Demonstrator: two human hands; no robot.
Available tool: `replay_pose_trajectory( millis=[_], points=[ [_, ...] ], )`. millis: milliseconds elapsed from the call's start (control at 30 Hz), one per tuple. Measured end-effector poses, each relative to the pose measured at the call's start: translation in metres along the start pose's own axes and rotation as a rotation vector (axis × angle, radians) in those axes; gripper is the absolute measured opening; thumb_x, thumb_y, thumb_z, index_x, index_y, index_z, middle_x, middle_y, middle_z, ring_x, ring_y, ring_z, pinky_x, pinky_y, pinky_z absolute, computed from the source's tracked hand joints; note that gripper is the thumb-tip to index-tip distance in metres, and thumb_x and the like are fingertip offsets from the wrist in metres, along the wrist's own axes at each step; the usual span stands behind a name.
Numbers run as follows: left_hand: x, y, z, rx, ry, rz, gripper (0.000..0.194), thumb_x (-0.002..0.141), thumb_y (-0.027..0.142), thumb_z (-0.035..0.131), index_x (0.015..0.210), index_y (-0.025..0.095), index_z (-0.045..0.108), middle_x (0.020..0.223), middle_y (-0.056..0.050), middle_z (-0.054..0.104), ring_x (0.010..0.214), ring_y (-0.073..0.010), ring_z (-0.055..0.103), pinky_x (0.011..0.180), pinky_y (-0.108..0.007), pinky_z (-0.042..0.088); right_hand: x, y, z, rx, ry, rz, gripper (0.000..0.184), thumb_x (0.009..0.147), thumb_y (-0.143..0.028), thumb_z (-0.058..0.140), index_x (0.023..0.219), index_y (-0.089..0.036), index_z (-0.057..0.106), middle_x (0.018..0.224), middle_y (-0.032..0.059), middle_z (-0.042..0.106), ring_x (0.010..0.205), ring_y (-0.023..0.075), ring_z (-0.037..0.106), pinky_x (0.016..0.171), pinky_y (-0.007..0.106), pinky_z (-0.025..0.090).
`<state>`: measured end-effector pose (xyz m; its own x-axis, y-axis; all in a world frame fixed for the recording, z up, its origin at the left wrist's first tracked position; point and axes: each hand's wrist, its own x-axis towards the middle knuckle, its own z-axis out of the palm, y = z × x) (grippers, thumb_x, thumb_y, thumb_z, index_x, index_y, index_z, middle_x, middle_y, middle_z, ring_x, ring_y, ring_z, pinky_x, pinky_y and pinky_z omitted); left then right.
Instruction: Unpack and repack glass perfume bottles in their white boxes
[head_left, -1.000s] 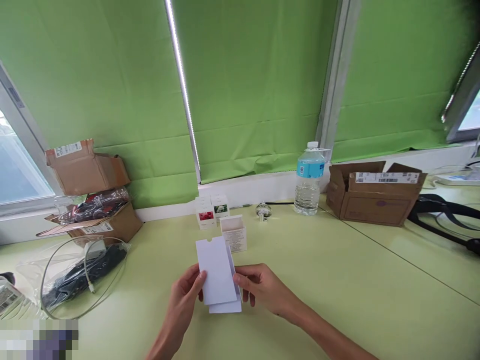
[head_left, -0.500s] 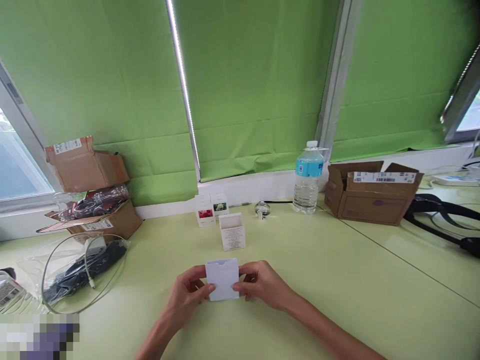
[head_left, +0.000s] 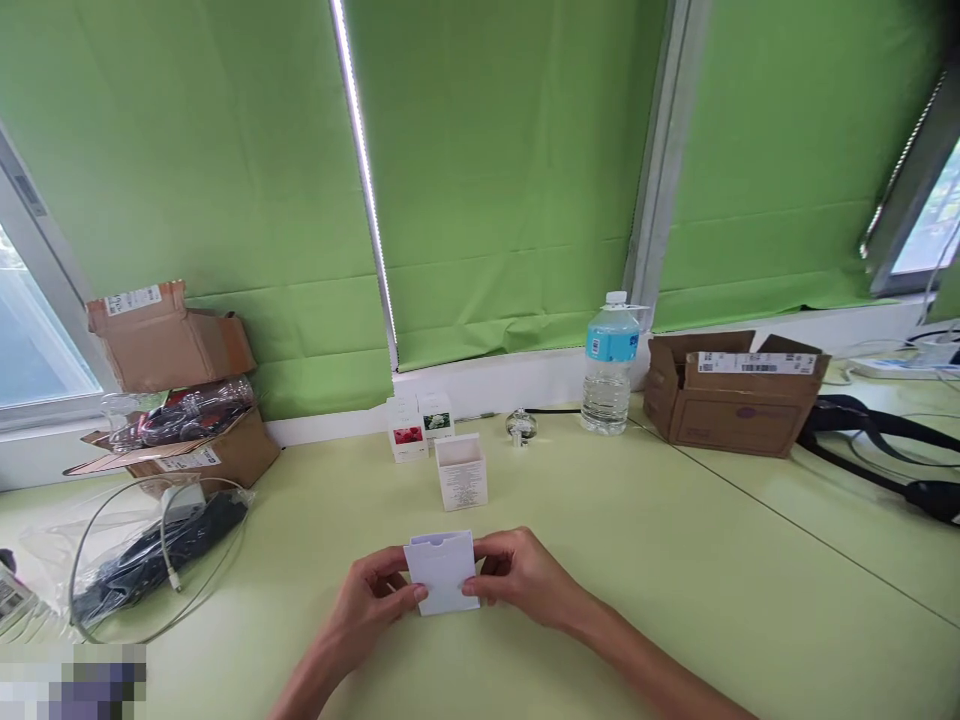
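Both hands hold a small white folded card carton (head_left: 441, 572) by its sides, low over the pale green table (head_left: 660, 540). It has a notched top flap and looks folded into a flat rectangle. My left hand (head_left: 367, 600) pinches its left edge, and my right hand (head_left: 521, 578) grips the right edge. Straight ahead of them stands an open-topped white box (head_left: 461, 475) with printed text on its front. Its inside shows pale and it is apart from my hands.
Behind are two small white boxes with flower pictures (head_left: 409, 430), a glass bottle (head_left: 521, 425), a water bottle (head_left: 609, 370) and a cardboard box (head_left: 735, 395). Left lie a bagged black cable (head_left: 157, 550) and stacked cardboard (head_left: 172, 400).
A second ago the white card stood tall with its panels spread. It has since been folded into a compact rectangle, which both hands hold slightly lower, nearer the table.
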<state>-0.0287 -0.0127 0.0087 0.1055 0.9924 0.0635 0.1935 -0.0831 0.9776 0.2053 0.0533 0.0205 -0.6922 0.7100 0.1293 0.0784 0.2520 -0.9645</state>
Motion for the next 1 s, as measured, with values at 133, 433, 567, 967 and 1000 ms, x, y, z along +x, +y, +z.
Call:
replay_pose_trajectory(
  millis=[133, 433, 567, 967, 1000],
  points=[
    [0.001, 0.0, -0.003, 0.009, 0.023, 0.067, 0.051, 0.077, 0.049, 0.068, 0.117, 0.02, 0.063, 0.106, -0.01, 0.067, 0.066, -0.0123, 0.054, 0.052, -0.022, 0.044, 0.001, -0.004, -0.006, 0.016, 0.019, -0.014, 0.022, 0.074, -0.03, 0.073, 0.09, -0.017, 0.076, 0.069, -0.0001, 0.063, 0.057, 0.01, 0.051, 0.051, 0.02, 0.037],
    [0.026, 0.021, -0.005, 0.317, 0.358, 0.152, 0.039, 0.085, 0.049, 0.057, 0.116, 0.026, 0.06, 0.119, -0.008, 0.061, 0.102, -0.0231, 0.061, 0.086, -0.037, 0.051, -0.002, -0.027, -0.054, 0.046, 0.2, -0.096, 0.033, 0.074, -0.044, 0.071, 0.089, -0.015, 0.074, 0.077, 0.0037, 0.067, 0.062, 0.0129, 0.054, 0.06, 0.025, 0.049],
    [0.06, 0.041, 0.012, 0.435, 0.315, 0.336, 0.041, 0.083, 0.037, 0.062, 0.123, 0.033, 0.057, 0.147, -0.004, 0.04, 0.133, -0.0265, 0.04, 0.108, -0.046, 0.035, -0.004, -0.031, -0.078, 0.034, 0.324, -0.099, 0.042, 0.074, -0.049, 0.07, 0.099, -0.015, 0.073, 0.08, 0.0056, 0.069, 0.064, 0.0147, 0.056, 0.061, 0.027, 0.05],
    [0.097, 0.048, 0.031, 0.199, 0.222, 0.262, 0.036, 0.076, 0.033, 0.067, 0.109, 0.021, 0.059, 0.106, -0.006, 0.068, 0.089, -0.0204, 0.065, 0.085, -0.038, 0.051, -0.012, -0.044, -0.09, 0.098, 0.387, -0.084, 0.045, 0.071, -0.053, 0.071, 0.095, -0.015, 0.074, 0.075, 0.0043, 0.067, 0.065, 0.015, 0.056, 0.063, 0.029, 0.05],
    [0.089, 0.05, 0.032, 0.187, 0.195, 0.259, 0.036, 0.076, 0.033, 0.068, 0.109, 0.021, 0.059, 0.108, -0.006, 0.068, 0.089, -0.02, 0.065, 0.085, -0.037, 0.052, -0.013, -0.048, -0.087, 0.106, 0.387, -0.091, 0.045, 0.071, -0.054, 0.072, 0.094, -0.015, 0.074, 0.074, 0.0043, 0.067, 0.064, 0.015, 0.056, 0.062, 0.029, 0.05]
  ],
)
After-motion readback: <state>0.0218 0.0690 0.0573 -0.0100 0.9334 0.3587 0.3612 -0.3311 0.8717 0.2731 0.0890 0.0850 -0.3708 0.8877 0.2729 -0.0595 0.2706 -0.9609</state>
